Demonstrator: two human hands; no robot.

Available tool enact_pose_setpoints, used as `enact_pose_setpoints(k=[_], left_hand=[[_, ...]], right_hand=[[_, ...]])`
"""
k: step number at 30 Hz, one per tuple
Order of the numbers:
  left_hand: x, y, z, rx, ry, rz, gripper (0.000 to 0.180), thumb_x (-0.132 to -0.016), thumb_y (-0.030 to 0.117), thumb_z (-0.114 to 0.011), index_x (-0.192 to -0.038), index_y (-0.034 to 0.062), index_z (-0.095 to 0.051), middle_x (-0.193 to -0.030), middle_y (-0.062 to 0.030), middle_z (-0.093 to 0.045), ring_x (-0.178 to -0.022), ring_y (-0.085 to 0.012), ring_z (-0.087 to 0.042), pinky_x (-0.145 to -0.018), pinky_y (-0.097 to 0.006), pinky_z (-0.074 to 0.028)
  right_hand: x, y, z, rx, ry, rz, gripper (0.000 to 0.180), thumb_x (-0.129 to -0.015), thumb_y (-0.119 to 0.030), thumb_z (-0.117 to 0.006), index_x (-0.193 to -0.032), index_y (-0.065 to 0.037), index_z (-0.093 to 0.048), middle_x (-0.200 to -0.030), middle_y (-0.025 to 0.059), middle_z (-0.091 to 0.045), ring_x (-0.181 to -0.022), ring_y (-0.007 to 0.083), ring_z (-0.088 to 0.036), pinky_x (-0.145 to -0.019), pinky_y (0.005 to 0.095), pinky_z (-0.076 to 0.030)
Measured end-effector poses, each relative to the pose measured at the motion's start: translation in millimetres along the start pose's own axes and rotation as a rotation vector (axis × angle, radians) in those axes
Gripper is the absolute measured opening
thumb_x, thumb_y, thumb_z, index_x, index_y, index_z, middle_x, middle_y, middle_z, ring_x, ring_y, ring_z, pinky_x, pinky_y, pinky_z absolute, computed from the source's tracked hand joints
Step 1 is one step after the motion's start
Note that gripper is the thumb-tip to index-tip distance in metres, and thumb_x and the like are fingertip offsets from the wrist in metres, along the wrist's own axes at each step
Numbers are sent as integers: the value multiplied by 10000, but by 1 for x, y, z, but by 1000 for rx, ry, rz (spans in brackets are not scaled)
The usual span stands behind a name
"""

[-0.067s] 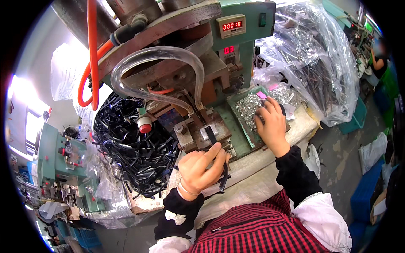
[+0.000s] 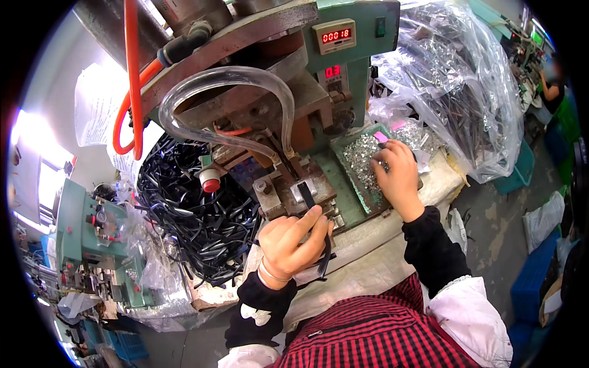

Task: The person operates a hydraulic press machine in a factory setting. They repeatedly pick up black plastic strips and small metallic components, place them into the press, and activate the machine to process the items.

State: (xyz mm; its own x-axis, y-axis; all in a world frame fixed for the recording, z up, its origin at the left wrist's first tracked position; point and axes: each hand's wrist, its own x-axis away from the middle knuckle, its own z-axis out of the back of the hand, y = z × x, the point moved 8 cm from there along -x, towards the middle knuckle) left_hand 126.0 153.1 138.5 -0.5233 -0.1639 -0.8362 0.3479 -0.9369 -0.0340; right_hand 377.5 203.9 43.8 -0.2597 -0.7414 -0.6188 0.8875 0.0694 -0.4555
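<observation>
A black strap lies with its end on the metal die block of a green press. My left hand is closed on this strap just in front of the block, index finger stretched along it; the strap's other end hangs below my fingers. To the right, my right hand is over a green tray of small silver metal pieces. Its thumb and fingers are drawn together among the pieces. What lies between those fingertips is too small to make out.
Many black straps are heaped left of the press. A red push button and a clear looped hose sit close to the die. Beyond the tray lies a large clear plastic bag. Blue crates stand at the far right.
My right hand's fingers have drawn closer together over the metal pieces, and the hand has turned slightly. My left hand and the strap stay almost where they were.
</observation>
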Motion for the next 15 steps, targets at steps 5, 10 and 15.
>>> enact_pose_setpoints(k=[5, 10, 15], left_hand=[[-3, -1, -2, 4, 15, 11, 322, -704, 3, -864, -980, 70, -712, -1011, -104, -741, -592, -179, -640, -507, -290, -499], [-2, 0, -1, 2, 10, 51, 314, -704, -25, -845, -981, 63, -726, -1005, -106, -746, -630, -197, -658, -522, -304, -513], [20, 9, 16, 61, 80, 277, 320, -744, 17, -797, -1058, 60, -756, -1139, -132, -752, -588, -179, -622, -539, -314, -484]], right_hand=[[-11, 21, 11, -179, 77, -268, 92, -830, -136, -755, -876, -63, -721, -872, 90, -710, -879, 314, -663, -780, 425, -513], [-12, 11, 11, -225, 76, -178, 81, -849, -103, -724, -895, -51, -683, -808, 89, -696, -802, 287, -670, -733, 395, -513], [0, 13, 2, -249, 103, -123, 168, -868, -59, -702, -1031, -22, -721, -945, 132, -724, -891, 296, -684, -810, 397, -529]])
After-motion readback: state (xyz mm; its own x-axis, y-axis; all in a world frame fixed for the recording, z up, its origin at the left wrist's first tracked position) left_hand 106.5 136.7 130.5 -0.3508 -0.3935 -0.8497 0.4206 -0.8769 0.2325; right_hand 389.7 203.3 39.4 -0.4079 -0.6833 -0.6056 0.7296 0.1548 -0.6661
